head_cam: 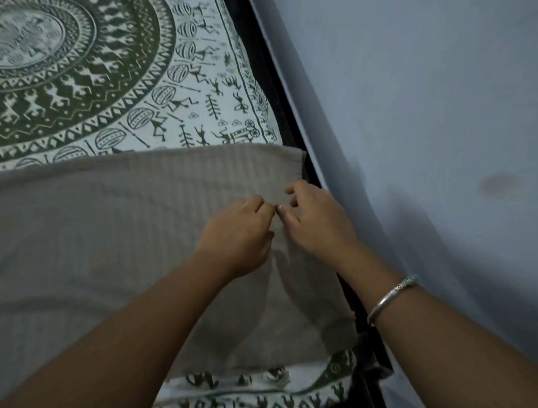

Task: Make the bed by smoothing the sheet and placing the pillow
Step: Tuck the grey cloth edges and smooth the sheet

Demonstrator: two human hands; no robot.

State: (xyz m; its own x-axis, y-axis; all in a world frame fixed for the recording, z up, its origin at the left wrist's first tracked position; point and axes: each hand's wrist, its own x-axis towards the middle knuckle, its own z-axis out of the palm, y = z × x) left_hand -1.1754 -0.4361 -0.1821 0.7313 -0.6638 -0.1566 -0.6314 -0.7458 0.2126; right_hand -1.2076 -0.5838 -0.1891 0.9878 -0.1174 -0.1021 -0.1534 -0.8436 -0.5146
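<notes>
Head view: the reference item is the grey ribbed cloth (95, 240), which lies flat across the bed from the picture's left border to the bed's right side.

1. Sheet. The sheet (197, 108), white with a dark green round pattern and rows of small figures, is spread on the bed beyond the far edge of the grey ribbed cloth. Fabric with the same print also shows past the near edge of the cloth. The cloth covers the band between the two areas.

2. Left hand. The left hand (240, 235) rests on the right-hand part of the grey ribbed cloth, back upward. Its fingers (257, 201) are curled tight into the fabric, tips hidden, and a raised fold of cloth runs out from under the palm toward the near edge. The hand grips the cloth.

3. Right hand. The right hand (318, 220) sits just beside the left hand, knuckles touching it, close to the right end of the cloth. Its fingers are bent and narrow, with the forefinger arched forward. The fingertips meet the cloth, but whether they pinch it cannot be told. A silver bangle (390, 297) sits on this forearm.

4. Surroundings. A black bed frame (256, 51) runs along the right end of the cloth. A pale blue wall (426, 106) stands beyond the frame.
</notes>
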